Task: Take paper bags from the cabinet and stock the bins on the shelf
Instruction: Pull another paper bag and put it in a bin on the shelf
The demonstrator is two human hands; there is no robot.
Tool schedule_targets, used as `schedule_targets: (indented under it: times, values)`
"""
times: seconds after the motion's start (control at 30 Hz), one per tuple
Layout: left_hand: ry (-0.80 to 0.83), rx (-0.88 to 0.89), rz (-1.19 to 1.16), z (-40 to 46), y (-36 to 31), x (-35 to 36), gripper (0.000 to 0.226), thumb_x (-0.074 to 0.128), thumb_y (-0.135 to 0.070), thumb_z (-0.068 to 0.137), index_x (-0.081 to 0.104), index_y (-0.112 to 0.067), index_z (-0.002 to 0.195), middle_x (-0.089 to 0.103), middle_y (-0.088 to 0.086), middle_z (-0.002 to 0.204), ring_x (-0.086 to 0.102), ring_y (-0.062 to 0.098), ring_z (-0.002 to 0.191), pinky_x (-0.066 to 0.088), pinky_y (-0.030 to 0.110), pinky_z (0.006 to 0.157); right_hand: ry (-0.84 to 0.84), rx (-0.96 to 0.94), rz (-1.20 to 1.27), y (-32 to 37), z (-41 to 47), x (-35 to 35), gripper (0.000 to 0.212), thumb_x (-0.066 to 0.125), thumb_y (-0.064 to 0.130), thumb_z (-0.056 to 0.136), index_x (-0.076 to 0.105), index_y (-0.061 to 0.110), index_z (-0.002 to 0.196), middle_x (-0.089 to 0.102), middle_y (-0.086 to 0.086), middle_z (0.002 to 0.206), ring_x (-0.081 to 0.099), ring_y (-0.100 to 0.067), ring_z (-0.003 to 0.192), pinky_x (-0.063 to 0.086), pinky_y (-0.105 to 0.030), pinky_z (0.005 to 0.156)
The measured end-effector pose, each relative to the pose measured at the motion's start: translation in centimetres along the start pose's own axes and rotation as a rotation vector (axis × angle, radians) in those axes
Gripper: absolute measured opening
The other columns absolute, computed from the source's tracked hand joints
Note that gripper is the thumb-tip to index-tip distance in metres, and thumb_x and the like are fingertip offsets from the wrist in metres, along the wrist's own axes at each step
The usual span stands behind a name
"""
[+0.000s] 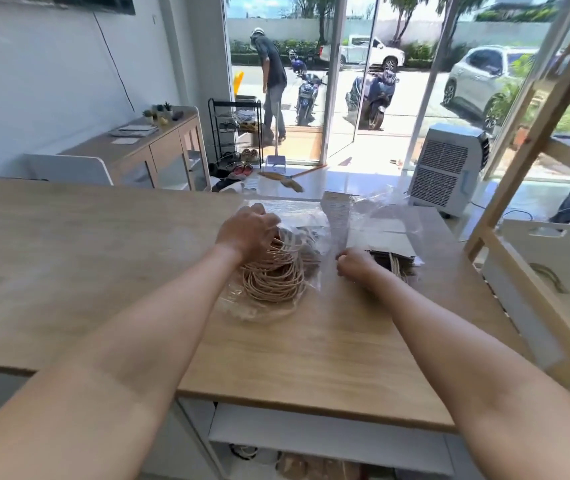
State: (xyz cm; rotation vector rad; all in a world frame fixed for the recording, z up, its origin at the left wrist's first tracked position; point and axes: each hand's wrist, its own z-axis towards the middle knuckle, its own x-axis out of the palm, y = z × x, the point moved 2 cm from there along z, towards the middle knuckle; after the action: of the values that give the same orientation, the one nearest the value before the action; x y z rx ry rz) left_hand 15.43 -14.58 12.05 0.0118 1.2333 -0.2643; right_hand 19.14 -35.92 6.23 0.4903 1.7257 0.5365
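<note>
Two bundles of paper bags lie on the wooden table, each in clear plastic wrap. The left bundle shows a thick heap of tan twine handles spilling toward me. My left hand reaches into the opening of its wrap, fingers curled on the bags and plastic. The right bundle is flat, pale on top with dark edges and a couple of twine handles. My right hand is a closed fist at that bundle's near left corner, pinching the plastic. A white bin with a cut-out handle sits in the wooden shelf at right.
A white air cooler stands on the floor beyond the table. A wooden sideboard runs along the left wall, with a shoe rack by the open glass door. A person stands outside near parked motorbikes. A cabinet shelf shows under the table.
</note>
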Motion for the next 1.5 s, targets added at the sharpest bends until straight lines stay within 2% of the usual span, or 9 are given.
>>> schedule_targets:
  times: [0.17, 0.47, 0.6, 0.83, 0.97, 1.2, 1.27, 1.4, 1.5]
  values:
    - [-0.210, -0.143, -0.206, 1.9, 1.5, -1.2, 0.033, 0.039, -0.028, 0.098, 0.062, -0.006, 0.090, 0.066, 0.013, 0.093, 0.056, 0.024, 0.078, 0.035, 0.027, 0.061, 0.030, 0.010, -0.153, 0.7, -0.1, 2.7, 0.040, 0.040, 0.009, 0.095, 0.053, 0.002, 0.133, 0.053, -0.018, 0.137, 0.047, -0.032, 0.129, 0.037, -0.029, 0.104]
    - [-0.175, -0.699, -0.892, 3.8, 6.3, -1.9, 0.035, 0.038, -0.020, 0.098, 0.056, -0.002, 0.122, 0.067, 0.006, 0.087, 0.062, 0.020, 0.080, 0.054, 0.037, 0.083, 0.148, 0.069, -0.325, 0.3, 0.5, 6.0, 0.035, 0.050, 0.017, 0.088, 0.061, 0.006, 0.119, 0.061, -0.014, 0.125, 0.060, -0.026, 0.112, 0.046, -0.028, 0.090]
    - [-0.047, -0.897, -1.267, 4.2, 8.1, -1.6, 0.047, 0.026, -0.017, 0.099, 0.036, -0.006, 0.143, 0.058, 0.017, 0.130, 0.063, 0.018, 0.084, 0.045, 0.023, 0.063, 0.112, 0.094, -0.278, 0.9, 0.9, 5.4, 0.029, 0.048, 0.013, 0.090, 0.065, 0.004, 0.111, 0.065, -0.015, 0.117, 0.062, -0.028, 0.107, 0.046, -0.026, 0.082]
    - [-0.077, -0.956, -1.172, 4.0, 9.7, -1.0, 0.020, 0.043, -0.003, 0.091, 0.057, -0.015, 0.083, 0.067, 0.012, 0.101, 0.055, 0.015, 0.060, 0.044, 0.024, 0.057, -0.305, 0.227, 0.380, 3.8, 2.8, 3.0, 0.031, 0.038, 0.017, 0.091, 0.057, 0.001, 0.110, 0.058, -0.015, 0.103, 0.057, -0.032, 0.095, 0.045, -0.036, 0.080]
    - [-0.006, -1.042, -1.169, 3.7, 10.7, -0.3, 0.024, 0.044, -0.013, 0.092, 0.067, -0.014, 0.082, 0.058, 0.004, 0.079, 0.053, 0.016, 0.063, 0.046, 0.023, 0.051, -0.137, 0.435, 0.899, 5.2, 4.2, 3.1, 0.062, 0.042, 0.053, 0.092, 0.047, 0.005, 0.130, 0.058, -0.020, 0.122, 0.061, -0.034, 0.096, 0.053, -0.042, 0.080]
    - [0.066, -1.038, -1.152, 3.6, 12.0, 1.2, 0.021, 0.046, -0.013, 0.090, 0.056, -0.014, 0.071, 0.054, 0.006, 0.067, 0.051, 0.015, 0.054, 0.044, 0.023, 0.050, 0.212, 0.541, 0.821, 7.4, 6.2, 4.3, 0.110, 0.069, 0.071, 0.063, 0.025, 0.015, 0.147, 0.052, -0.013, 0.131, 0.056, -0.032, 0.114, 0.039, -0.048, 0.102]
    - [0.072, -1.036, -1.155, 3.6, 12.3, 1.4, 0.021, 0.045, -0.014, 0.091, 0.055, -0.014, 0.073, 0.054, 0.007, 0.066, 0.051, 0.015, 0.054, 0.045, 0.023, 0.050, 0.213, 0.560, 0.693, 7.7, 6.5, 4.4, 0.099, 0.069, 0.069, 0.065, 0.035, 0.015, 0.142, 0.054, -0.010, 0.136, 0.057, -0.028, 0.118, 0.042, -0.047, 0.104]
    - [0.109, -1.026, -1.146, 3.4, 12.7, 1.8, 0.018, 0.047, -0.014, 0.091, 0.056, -0.014, 0.075, 0.054, 0.006, 0.066, 0.051, 0.013, 0.052, 0.045, 0.015, 0.040, 0.093, 0.540, 0.588, 8.5, 6.8, 3.8, 0.044, 0.073, 0.047, 0.077, 0.054, 0.012, 0.095, 0.066, -0.005, 0.083, 0.062, -0.022, 0.071, 0.050, -0.029, 0.065]
    - [0.116, -1.001, -1.158, 3.7, 12.8, 1.7, 0.020, 0.046, -0.014, 0.092, 0.056, -0.014, 0.074, 0.055, 0.006, 0.067, 0.051, 0.014, 0.054, 0.046, 0.021, 0.050, 0.039, 0.557, 0.636, 9.0, 6.9, 3.4, 0.041, 0.076, 0.040, 0.075, 0.050, 0.014, 0.092, 0.060, -0.005, 0.069, 0.057, -0.021, 0.051, 0.046, -0.027, 0.052]
